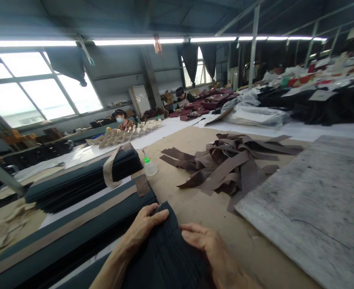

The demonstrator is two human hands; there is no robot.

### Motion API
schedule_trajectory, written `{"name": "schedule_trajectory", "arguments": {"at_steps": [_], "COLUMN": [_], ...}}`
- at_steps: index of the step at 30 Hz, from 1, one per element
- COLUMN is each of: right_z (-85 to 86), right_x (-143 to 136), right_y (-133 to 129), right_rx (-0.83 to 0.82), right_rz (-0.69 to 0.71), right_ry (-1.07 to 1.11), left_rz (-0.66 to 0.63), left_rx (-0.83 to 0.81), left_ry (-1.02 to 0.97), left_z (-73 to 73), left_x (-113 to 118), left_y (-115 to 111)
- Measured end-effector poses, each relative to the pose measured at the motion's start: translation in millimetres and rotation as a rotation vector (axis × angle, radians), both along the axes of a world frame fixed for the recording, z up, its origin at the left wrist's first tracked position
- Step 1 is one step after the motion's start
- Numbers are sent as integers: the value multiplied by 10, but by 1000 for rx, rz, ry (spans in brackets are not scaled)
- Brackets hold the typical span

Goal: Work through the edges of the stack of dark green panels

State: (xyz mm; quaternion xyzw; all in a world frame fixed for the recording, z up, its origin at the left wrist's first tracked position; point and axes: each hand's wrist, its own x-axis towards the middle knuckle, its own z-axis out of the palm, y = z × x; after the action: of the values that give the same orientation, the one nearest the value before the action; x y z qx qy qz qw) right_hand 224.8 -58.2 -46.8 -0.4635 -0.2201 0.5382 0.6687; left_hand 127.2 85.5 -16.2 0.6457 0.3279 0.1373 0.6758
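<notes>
A stack of dark blue-green fabric pieces (pixel 165 253) lies at the front of the table, its layered edges fanned slightly. My left hand (pixel 148 222) grips its far left corner, thumb on top. Against the right edge of the stack rests my right hand (pixel 207 245), fingers stretched out and held together; its thumb is hidden. Just left of my hands is another dark stack (pixel 110 222) with a beige strip (pixel 65 230) along its top and a brown patch (pixel 141 185) at the end.
Beyond lie another dark stack (pixel 74 176), a green-tipped bottle (pixel 149 166) and a heap of brown strips (pixel 234 160). A stained grey board (pixel 312 200) covers the table's right side. Two people (pixel 125 120) sit farther back, near maroon pieces (pixel 207 102).
</notes>
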Motion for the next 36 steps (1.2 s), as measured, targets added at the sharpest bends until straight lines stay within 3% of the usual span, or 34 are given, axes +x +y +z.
{"name": "schedule_trajectory", "arguments": {"at_steps": [5, 10, 19, 26, 32, 36], "right_z": [-26, -61, -90, -123, -101, -57], "right_x": [11, 60, 84, 46, 68, 77], "right_y": [29, 37, 45, 44, 40, 67], "right_rx": [-35, -83, -162, -215, -311, -379], "right_rz": [-4, -2, -24, -71, -26, -58], "right_ry": [104, 107, 33, -123, -464, -565], "left_rz": [75, 68, 148, 81, 155, 67], "left_rx": [-78, -137, -206, -216, -202, -229], "left_ry": [8, -8, -6, -25, 18, -14], "left_z": [28, 1, 139, 88, 133, 27], "left_x": [-14, -5, 8, -9, -14, -29], "left_y": [-4, 14, -65, -16, -41, 37]}}
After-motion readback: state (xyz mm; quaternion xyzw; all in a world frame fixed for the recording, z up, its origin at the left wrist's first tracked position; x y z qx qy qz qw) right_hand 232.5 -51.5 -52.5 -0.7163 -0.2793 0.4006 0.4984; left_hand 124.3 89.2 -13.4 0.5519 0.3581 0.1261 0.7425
